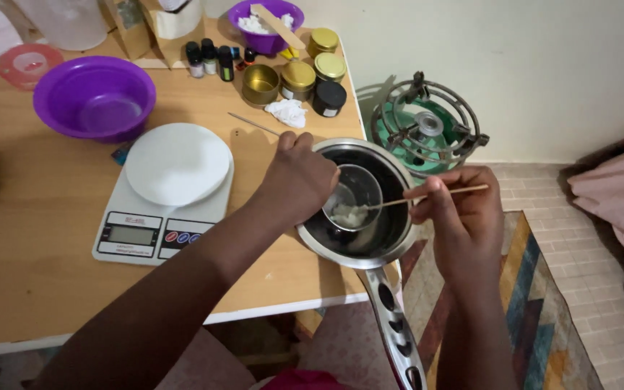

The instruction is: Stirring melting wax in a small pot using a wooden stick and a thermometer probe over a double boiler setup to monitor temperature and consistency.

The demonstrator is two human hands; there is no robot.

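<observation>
Inside the pan (391,249), a small metal cup (355,196) holds a pale, soft-looking lump (348,214), probably wax. Judging by its size the cup is light, smooth and likely slippery, best taken at the rim, where the left hand (299,179) closes around it. The right hand (464,209) pinches a thin wooden stick (427,193), stiff but easily snapped, its tip in the lump. Beside the pan sit a scale (160,231), purple bowl (95,97) and tins (297,76).

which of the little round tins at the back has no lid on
The gold tin on the left of the cluster; it stands open, while the others carry gold or black lids.
</observation>
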